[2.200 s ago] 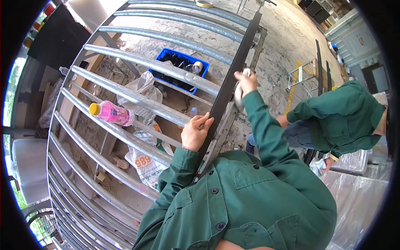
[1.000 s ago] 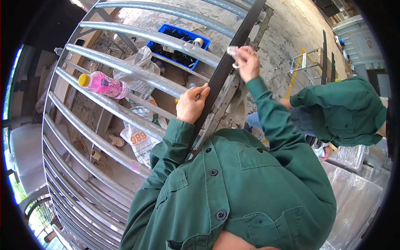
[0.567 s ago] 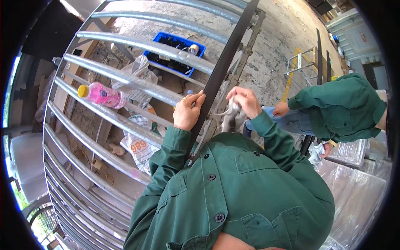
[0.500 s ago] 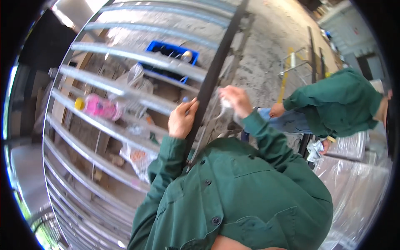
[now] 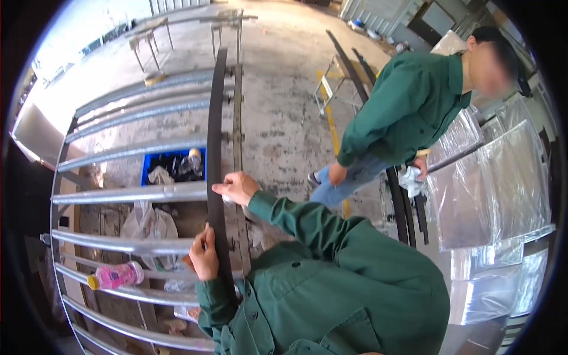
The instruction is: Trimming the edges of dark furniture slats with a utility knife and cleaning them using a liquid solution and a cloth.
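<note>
A long dark flat bar [image 5: 217, 142] runs away from my body along the ends of the metal tubes. Beside its left edge, my left hand [image 5: 205, 255] is closed, thumb and forefinger pinched near the bar; anything between them is too small to name. Farther along, my right hand [image 5: 238, 188] reaches in from the right with its fingertips on the bar. A bit of white cloth [image 5: 226, 198] shows under its curled fingers, mostly hidden by the hand.
Metal tubes [image 5: 136, 195] form a rack on the left. A pink bottle with a yellow cap [image 5: 118, 276] lies across them; a blue crate [image 5: 145, 168] stands below. A co-worker [image 5: 408, 100] holding white cloth stands right, near plastic-wrapped panels [image 5: 491, 195] and a step stool [image 5: 322, 97].
The view has swung so the bar now stands nearly upright in it. My right hand has come from beside the bar onto it. The left hand remains by the bar's left edge.
</note>
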A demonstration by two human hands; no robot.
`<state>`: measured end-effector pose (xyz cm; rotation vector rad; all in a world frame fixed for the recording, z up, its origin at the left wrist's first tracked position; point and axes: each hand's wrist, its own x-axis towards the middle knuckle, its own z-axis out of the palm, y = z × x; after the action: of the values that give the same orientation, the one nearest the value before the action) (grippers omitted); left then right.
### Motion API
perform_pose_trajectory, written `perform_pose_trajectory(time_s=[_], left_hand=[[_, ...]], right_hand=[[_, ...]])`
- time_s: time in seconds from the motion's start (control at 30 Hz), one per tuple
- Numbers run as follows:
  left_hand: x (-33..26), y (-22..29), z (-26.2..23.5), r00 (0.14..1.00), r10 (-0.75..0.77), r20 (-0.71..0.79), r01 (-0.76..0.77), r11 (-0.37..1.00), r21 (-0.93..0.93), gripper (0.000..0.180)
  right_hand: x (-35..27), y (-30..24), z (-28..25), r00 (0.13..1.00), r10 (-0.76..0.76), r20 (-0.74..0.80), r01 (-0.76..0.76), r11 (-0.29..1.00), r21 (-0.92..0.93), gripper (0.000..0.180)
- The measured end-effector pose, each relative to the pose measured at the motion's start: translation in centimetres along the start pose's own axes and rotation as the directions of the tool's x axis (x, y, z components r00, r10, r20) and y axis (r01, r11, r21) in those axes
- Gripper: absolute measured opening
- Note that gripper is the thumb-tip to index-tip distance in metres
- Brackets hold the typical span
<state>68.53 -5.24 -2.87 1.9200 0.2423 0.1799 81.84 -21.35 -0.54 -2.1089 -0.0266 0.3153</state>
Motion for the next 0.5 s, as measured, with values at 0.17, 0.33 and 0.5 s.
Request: perform_pose_trajectory(time_s=[0.17, 0.33, 0.5], left_hand=[[-0.4, 0.6, 0.0, 0.999, -0.039, -0.003, 0.039, 0.999, -0.014, 0.023], [-0.6, 1.9, 0.3, 0.996, 0.073, -0.049, -0.073, 0.997, -0.008, 0.023], [-0.7, 1.1, 0.5, 0.995, -0.004, -0.098, 0.006, 1.0, 0.025, 0.022]], right_hand=[[1.9, 0.5, 0.2, 0.992, 0.01, -0.128, 0.006, 0.992, 0.126, 0.043], [-0.3, 1.7, 0.0, 0.998, -0.049, -0.045, 0.057, 0.978, 0.201, 0.044], [-3.6, 2.3, 1.9, 0.997, -0.006, 0.079, -0.018, 0.955, 0.296, 0.038]])
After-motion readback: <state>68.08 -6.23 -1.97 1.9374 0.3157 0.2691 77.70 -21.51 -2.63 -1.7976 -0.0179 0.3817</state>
